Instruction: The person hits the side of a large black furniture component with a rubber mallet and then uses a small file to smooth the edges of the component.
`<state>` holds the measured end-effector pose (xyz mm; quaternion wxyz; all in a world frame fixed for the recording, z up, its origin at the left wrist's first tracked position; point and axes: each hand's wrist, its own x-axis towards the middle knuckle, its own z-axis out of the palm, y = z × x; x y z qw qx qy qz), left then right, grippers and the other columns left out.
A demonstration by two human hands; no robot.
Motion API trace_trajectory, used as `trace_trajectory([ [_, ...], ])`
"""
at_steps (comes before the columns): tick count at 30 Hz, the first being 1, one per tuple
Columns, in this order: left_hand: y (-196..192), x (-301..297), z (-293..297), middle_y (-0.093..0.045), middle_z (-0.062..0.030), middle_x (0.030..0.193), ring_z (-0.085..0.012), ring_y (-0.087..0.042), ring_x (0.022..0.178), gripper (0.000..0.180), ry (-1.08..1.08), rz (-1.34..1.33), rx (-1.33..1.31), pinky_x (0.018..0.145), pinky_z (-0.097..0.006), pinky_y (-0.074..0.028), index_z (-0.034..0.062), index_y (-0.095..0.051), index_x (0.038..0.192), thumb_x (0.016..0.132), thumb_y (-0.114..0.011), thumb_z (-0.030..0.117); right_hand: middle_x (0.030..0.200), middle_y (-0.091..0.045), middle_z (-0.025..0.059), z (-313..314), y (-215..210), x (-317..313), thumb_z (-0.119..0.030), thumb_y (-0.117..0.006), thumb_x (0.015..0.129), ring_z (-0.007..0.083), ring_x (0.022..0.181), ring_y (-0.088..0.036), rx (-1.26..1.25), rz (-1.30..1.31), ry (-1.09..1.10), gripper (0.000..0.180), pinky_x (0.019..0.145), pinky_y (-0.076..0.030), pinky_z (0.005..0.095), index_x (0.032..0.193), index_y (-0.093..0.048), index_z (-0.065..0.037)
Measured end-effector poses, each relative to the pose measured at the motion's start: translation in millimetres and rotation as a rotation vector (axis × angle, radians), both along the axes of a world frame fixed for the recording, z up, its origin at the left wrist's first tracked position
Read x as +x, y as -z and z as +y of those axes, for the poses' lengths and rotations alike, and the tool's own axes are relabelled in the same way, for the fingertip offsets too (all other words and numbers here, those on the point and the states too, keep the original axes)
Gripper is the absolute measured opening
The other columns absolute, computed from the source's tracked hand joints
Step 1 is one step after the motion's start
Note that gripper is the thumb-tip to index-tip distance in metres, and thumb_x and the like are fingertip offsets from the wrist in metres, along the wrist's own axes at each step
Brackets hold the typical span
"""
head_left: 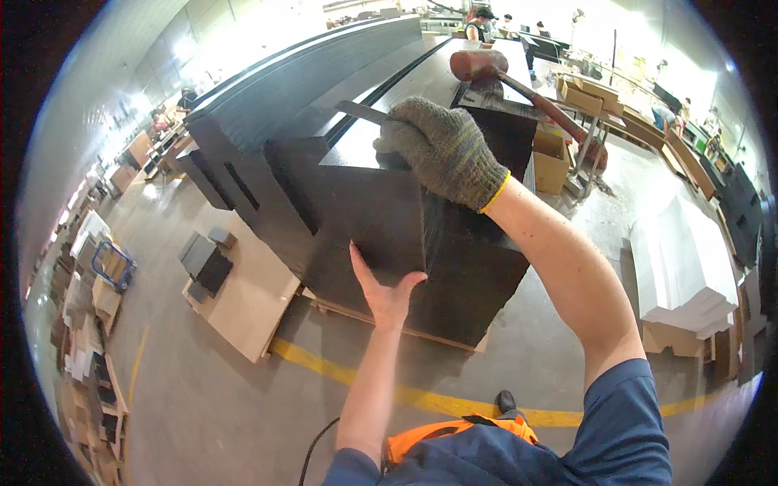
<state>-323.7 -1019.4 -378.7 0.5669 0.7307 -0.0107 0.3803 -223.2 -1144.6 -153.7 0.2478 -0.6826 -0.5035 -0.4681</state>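
Observation:
My right hand (444, 152), in a grey-green knitted glove with a yellow cuff, is closed around a flat, narrow metal strip (362, 111) at the top near corner of a stack of dark panels (356, 202). The strip points left over the glossy top; its other end is hidden in the glove. My bare left hand (387, 298) rests lower against the near end of the stack, thumb and index finger spread apart. A mallet (478, 65) with a reddish head and long handle lies on top, right of the glove.
More dark panels (243, 97) stand stacked at left. A board (251, 308) with small dark blocks (207, 261) lies on the floor. White stacked pieces (685, 263) stand at right, cardboard boxes (551, 160) behind the stack. Yellow lines mark the floor; people work farther off.

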Motion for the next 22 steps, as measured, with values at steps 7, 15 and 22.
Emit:
trace_trajectory([
  [7,-5.9,-6.9,4.8,-0.007,-0.0211,0.15,-0.0329,-0.014,0.139,0.139,-0.133,0.015,0.282,0.114,-0.043,-0.015,0.0004,0.005,0.145,0.05,-0.091,0.035,0.092,-0.057,0.0074,2.3,1.0,-3.0,-0.013,-0.068,0.072,0.0241,0.071,-0.063,-0.046,-0.075,0.049,0.018,0.055,-0.051,0.0336,0.088,-0.062,-0.014],
  [15,-79.5,7.6,23.3,-0.007,-0.0227,0.149,-0.0363,-0.014,0.138,0.144,-0.245,-0.189,0.391,0.113,-0.046,-0.015,0.0009,0.003,0.145,0.045,-0.087,0.053,0.092,-0.057,0.0063,5.4,-2.9,-12.9,-0.013,-0.068,0.07,0.0241,0.071,-0.062,-0.028,-0.133,0.051,0.015,0.055,-0.051,0.034,0.084,-0.061,-0.014],
  [22,-169.0,6.8,22.6,-0.015,-0.0186,0.15,-0.0342,-0.013,0.139,0.13,-0.317,-0.381,0.624,0.112,-0.046,-0.016,0.0028,-0.006,0.147,0.054,-0.082,0.054,0.091,-0.059,0.0067,0.2,-7.1,-5.5,-0.018,-0.069,0.073,0.026,0.072,-0.064,-0.065,-0.035,0.055,0.016,0.058,-0.052,0.0347,0.087,-0.064,-0.013],
])
